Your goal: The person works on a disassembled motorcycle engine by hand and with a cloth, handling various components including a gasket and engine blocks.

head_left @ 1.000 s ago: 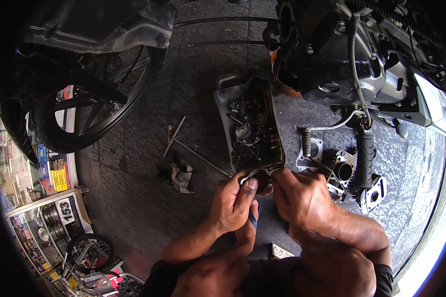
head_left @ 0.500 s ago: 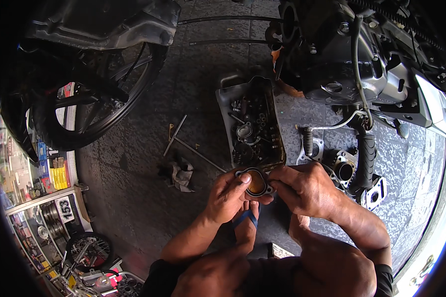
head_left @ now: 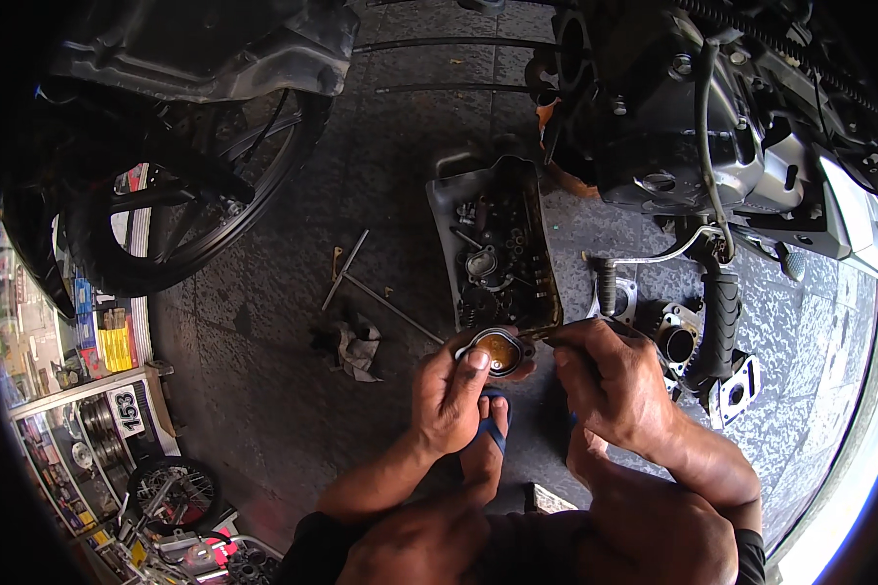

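My left hand (head_left: 444,395) is closed on a small oval metal cover (head_left: 470,343) with a raised rim and an amber-brown inside. My left thumb presses on its near edge, and the hollow side faces up. Close to the right side of the cover is my right hand (head_left: 615,385), its fingers pinched on something thin and brownish that I cannot make out clearly. Just beyond both hands, a dark tray (head_left: 442,234) on the floor holds several small engine parts.
A motorcycle engine (head_left: 678,146) looms at the far right, with a foot lever (head_left: 654,255) and rubber footpeg (head_left: 720,317) below. Near them lies a cylinder block (head_left: 691,322). Left of the tray are a T-handle wrench (head_left: 385,300) and a rag (head_left: 359,353). A wheel (head_left: 249,219) stands far left.
My right hand has drawn slightly right, away from the cover's edge, with its fingers still pinched. My left hand has tilted the cover a little.
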Demonstrator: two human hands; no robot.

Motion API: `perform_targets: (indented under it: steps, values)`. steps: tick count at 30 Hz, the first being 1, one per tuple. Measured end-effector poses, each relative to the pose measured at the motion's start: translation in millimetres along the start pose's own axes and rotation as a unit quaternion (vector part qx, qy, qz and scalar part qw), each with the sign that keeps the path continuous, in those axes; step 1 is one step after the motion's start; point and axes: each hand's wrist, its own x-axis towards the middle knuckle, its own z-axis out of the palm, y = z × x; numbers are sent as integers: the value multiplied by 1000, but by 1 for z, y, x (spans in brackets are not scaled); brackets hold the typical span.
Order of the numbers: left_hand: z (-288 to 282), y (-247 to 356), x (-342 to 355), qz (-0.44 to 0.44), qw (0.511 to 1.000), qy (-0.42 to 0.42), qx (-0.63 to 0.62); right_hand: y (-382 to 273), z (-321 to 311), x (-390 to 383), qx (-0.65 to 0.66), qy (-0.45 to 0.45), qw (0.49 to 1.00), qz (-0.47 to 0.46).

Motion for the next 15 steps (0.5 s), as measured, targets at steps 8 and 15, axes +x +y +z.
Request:
perform_targets:
  steps: [8, 15]
  values:
    - [-3, -1, -6, 31, 996, 6, 84, 3, 11, 1, -6, 32, 996, -77]
    - [5, -5, -4, 65, 993, 15, 94, 6, 15, -1, -27, 58, 993, -99]
